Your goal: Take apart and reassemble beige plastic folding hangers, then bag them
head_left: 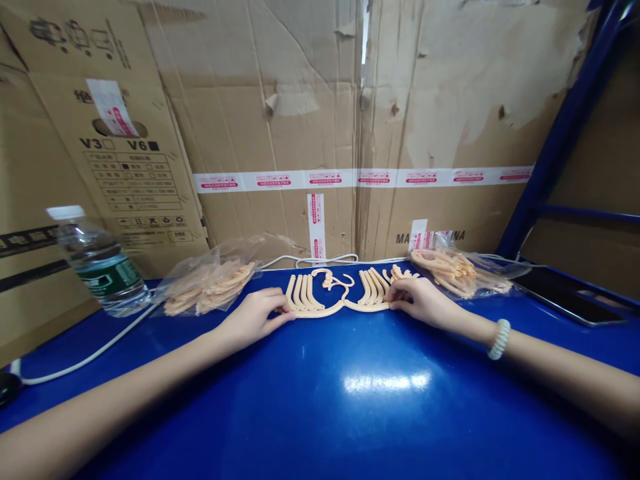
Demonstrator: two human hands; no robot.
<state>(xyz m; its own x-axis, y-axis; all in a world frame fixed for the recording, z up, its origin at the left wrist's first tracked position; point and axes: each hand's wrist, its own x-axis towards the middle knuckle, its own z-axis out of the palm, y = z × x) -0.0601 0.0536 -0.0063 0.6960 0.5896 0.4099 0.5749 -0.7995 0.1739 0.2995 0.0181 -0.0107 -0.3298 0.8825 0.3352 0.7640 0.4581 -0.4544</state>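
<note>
A peach-coloured clothes hanger lies on the blue tabletop, its two curved arms meeting at the middle under a hook. My left hand pinches its left end between thumb and fingers. At the other end, my right hand has thumb and fingers closed on the tip. Behind the left arm stands a row of several curved peach strips. A similar row of strips sits behind the right arm, partly hidden by my right hand. Between the rows are some peach hooks.
Clear plastic bags of peach pieces lie on both sides, one left bag and one right bag. A water bottle stands far left by a white cable. A phone lies right. Cardboard walls the back.
</note>
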